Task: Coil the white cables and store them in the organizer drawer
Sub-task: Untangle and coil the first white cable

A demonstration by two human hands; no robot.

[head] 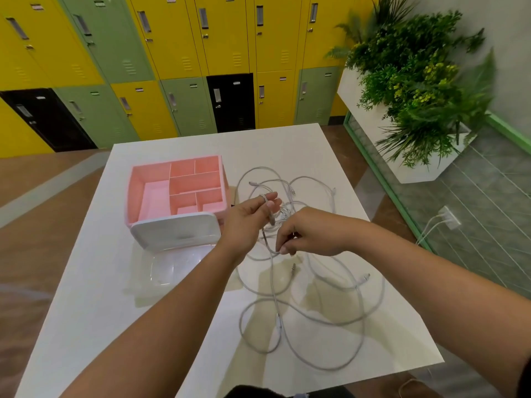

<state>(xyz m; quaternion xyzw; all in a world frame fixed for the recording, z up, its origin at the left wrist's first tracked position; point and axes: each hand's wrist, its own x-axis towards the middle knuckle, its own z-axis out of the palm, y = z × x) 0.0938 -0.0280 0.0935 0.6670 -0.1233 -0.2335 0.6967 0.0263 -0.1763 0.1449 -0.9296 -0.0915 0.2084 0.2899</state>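
Note:
Several white cables (313, 285) lie tangled on the right half of the white table (94, 297). My left hand (250, 219) is raised with its fingers extended, and one cable is looped around the fingers. Just below and to the right, my right hand (304, 234) pinches the same cable between thumb and fingertip. The pink organizer (175, 191), with open compartments on top, stands to the left of my hands. Its clear drawer (178, 265) with a white front is pulled out toward me.
Yellow, green and black lockers (178, 64) line the far wall. A white planter with green plants (416, 90) stands at the right. A wall socket (448, 218) with white leads sits low on the right. The table's near edge is close to my body.

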